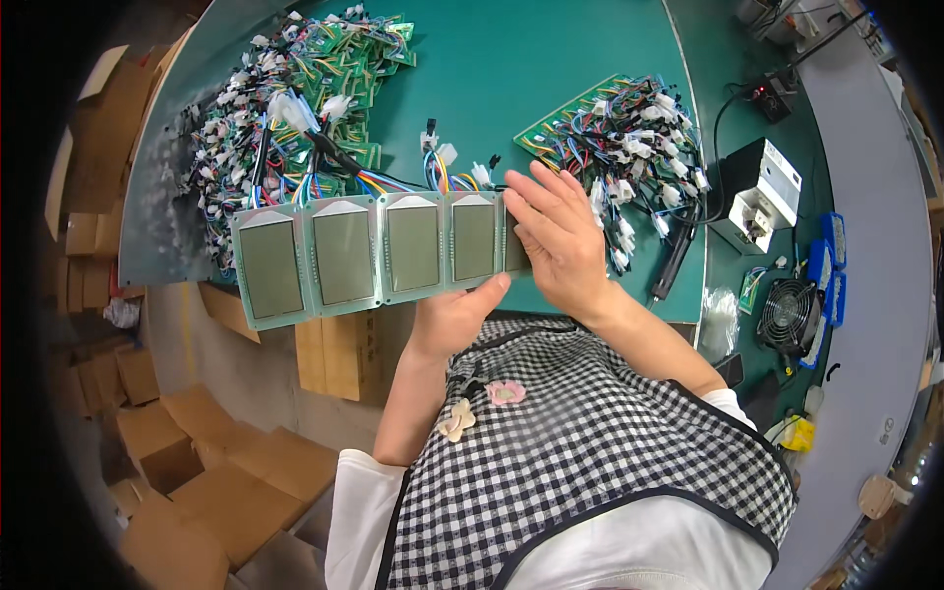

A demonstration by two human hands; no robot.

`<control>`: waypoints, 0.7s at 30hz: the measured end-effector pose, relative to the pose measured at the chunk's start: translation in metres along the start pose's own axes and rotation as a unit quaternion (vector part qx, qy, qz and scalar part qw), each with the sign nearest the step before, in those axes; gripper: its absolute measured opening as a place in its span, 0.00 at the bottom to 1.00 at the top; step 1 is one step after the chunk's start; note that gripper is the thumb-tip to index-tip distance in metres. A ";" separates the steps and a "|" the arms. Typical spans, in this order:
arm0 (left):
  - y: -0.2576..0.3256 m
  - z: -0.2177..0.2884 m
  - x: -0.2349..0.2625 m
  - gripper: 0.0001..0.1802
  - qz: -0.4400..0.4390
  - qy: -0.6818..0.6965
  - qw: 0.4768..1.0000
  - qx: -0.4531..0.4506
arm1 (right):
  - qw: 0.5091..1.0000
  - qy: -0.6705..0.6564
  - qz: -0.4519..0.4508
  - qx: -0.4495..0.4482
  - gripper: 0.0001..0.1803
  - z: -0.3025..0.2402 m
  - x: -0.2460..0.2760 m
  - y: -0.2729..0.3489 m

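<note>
A strip of joined green circuit boards with grey display screens (413, 246) is held tilted over the table's near edge. My left hand (450, 320) grips it from below, its thumb along the near edge and its other fingers hidden behind the boards. My right hand (562, 241) lies over the strip's right end, fingers stretched out and partly covering the last screen. Coloured wires with white connectors (447, 155) stick out from the strip's far side.
A large heap of wired circuit boards (295, 108) covers the green table's (472, 59) left side. A smaller wired pile (639, 138) lies right. Farther right are a soldering-iron handle (674, 261), a white-and-black box (762, 197) and a fan (790, 313). Cardboard boxes (226, 501) stand on the left floor.
</note>
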State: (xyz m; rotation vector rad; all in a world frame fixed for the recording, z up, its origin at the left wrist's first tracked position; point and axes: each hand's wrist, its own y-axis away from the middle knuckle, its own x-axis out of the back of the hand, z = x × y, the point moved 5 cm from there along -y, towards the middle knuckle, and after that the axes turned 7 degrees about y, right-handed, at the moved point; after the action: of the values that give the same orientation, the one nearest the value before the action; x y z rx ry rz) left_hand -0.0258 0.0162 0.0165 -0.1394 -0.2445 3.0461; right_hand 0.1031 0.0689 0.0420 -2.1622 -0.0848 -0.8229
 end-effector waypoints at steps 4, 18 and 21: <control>0.003 -0.007 0.002 0.23 0.012 0.023 1.000 0.008 | 0.997 -0.036 0.056 0.025 0.10 0.001 0.001 0.002; -0.010 -0.013 0.013 0.10 0.121 0.107 0.984 0.079 | 0.953 -0.080 -0.041 -0.289 0.23 0.085 0.008 0.108; -0.009 -0.021 0.001 0.11 0.079 0.090 0.987 0.108 | 0.991 -0.070 -0.036 -0.108 0.33 0.044 0.018 0.026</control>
State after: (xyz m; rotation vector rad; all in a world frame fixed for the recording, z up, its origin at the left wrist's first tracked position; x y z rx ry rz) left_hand -0.0238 0.0287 -0.0029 -0.4354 0.1147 3.1613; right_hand 0.1485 0.0792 0.0145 -2.4334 -0.1531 -0.7484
